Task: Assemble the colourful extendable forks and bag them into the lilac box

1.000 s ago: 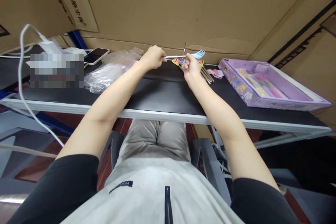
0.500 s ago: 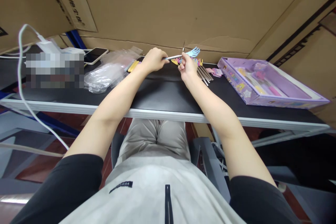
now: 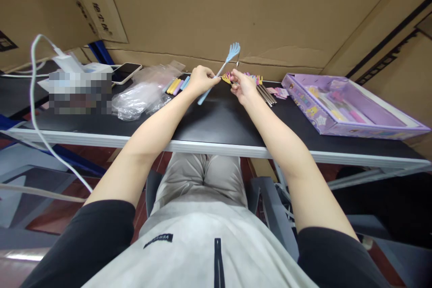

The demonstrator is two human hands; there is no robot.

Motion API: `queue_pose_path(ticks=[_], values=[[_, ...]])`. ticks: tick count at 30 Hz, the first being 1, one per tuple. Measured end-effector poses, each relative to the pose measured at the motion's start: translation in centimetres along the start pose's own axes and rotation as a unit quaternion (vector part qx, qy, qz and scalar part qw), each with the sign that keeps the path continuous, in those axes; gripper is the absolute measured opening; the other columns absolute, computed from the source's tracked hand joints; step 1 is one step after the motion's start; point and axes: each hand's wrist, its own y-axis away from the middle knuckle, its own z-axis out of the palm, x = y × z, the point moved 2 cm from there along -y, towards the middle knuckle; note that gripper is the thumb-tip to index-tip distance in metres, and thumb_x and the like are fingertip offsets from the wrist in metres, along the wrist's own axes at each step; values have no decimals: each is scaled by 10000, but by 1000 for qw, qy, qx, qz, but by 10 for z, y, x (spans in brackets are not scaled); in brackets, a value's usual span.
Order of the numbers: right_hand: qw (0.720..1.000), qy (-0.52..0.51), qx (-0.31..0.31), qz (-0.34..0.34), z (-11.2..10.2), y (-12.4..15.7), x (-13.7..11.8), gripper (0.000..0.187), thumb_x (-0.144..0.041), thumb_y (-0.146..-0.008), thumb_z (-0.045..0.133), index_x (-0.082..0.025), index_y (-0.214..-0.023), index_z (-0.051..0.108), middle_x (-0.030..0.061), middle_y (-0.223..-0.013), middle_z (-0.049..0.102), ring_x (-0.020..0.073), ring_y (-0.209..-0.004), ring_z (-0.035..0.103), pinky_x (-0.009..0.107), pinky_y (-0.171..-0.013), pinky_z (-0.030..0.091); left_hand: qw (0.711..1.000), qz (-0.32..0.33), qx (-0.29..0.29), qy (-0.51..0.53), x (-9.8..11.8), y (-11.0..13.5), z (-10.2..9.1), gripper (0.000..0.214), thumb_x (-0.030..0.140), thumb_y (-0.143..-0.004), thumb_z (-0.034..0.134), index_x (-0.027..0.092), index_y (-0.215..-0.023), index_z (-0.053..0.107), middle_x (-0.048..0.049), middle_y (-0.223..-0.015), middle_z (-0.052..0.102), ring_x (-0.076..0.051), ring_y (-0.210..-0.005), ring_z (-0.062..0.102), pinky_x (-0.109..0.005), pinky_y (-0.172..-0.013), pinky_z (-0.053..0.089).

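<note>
My left hand (image 3: pixel 201 79) is closed round the shaft of a light-blue back scratcher (image 3: pixel 220 71), which tilts with its claw head up to the right and its blue handle down on the black table (image 3: pixel 219 119). My right hand (image 3: pixel 243 85) rests just right of it, fingers curled over a pile of coloured claw heads (image 3: pixel 227 78); what it grips is hidden. Several metal rods (image 3: pixel 266 93) lie beside that hand. Yellow, purple and blue handle sleeves (image 3: pixel 178 85) lie left of my left hand.
Clear plastic bags (image 3: pixel 141 92) and a phone (image 3: pixel 126 71) lie at the left, with a white charger and cable (image 3: pixel 64 60). A purple gift box (image 3: pixel 340 108) lies open at the right. Cardboard boxes (image 3: pixel 216 9) wall the far side.
The blue scratcher was stretched level between both hands; now my left hand alone holds it, tilted head-up. My right hand let go and dropped to the pile of claw heads.
</note>
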Motion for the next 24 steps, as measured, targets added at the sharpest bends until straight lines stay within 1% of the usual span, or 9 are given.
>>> queue_pose_path(ticks=[2, 5, 7, 9, 13, 17, 20, 24], values=[[999, 33, -11, 19, 1, 3, 3, 263, -163, -904, 776, -183, -752, 563, -87, -543, 575, 10, -358, 378, 128, -395, 290, 998, -39, 12, 53, -2, 0, 5, 162, 307, -868, 704, 149, -851, 738, -74, -816, 731, -247, -927, 670, -319, -863, 509], [992, 116, -36, 37, 4, 10, 9, 255, -63, -894, 727, -176, -723, 575, -34, -533, 617, 47, -332, 427, 149, -360, 319, 989, -95, 24, 111, -5, 3, 12, 175, 288, -853, 745, 165, -744, 686, -28, -670, 654, -206, -787, 644, -303, -763, 509], [983, 172, -58, 33, 7, 15, 13, 268, -36, -898, 701, -169, -699, 581, -4, -531, 638, 65, -313, 447, 163, -341, 343, 982, -130, 15, 137, -5, 6, 17, 243, 286, -869, 760, 179, -680, 652, -4, -580, 591, -186, -686, 624, -305, -708, 500], [976, 203, -76, 26, 8, 17, 16, 282, -29, -899, 700, -164, -680, 584, 13, -535, 653, 75, -297, 462, 172, -326, 358, 974, -157, -6, 163, -5, 8, 21, 333, 309, -908, 759, 191, -629, 620, 9, -508, 537, -167, -588, 588, -305, -658, 485], [972, 214, -99, 11, 9, 18, 20, 270, -21, -874, 736, -154, -681, 602, 35, -531, 666, 95, -293, 499, 173, -307, 368, 960, -187, -45, 201, -1, 12, 28, 468, 326, -993, 710, 193, -569, 565, 0, -453, 518, -125, -465, 495, -289, -586, 449], [965, 237, -109, -9, 8, 18, 21, 289, 9, -876, 699, -158, -667, 590, 47, -505, 649, 103, -313, 520, 168, -318, 387, 953, -203, -58, 217, 1, 12, 33, 514, 276, -1049, 658, 174, -555, 561, -10, -463, 549, -89, -414, 463, -255, -519, 402], [953, 282, -107, -21, 9, 20, 19, 317, -27, -909, 684, -178, -657, 565, 12, -452, 588, 101, -341, 520, 162, -342, 401, 942, -219, -64, 245, 2, 13, 35, 514, 262, -1074, 631, 170, -574, 555, -7, -465, 557, -79, -412, 496, -217, -523, 437], [923, 368, -113, -23, 9, 22, 17, 325, -72, -923, 714, -188, -659, 564, -18, -440, 545, 90, -393, 516, 161, -398, 423, 926, -259, -65, 267, 6, 14, 35, 478, 204, -1100, 561, 171, -624, 558, -2, -459, 552, -83, -454, 565, -191, -648, 546]])
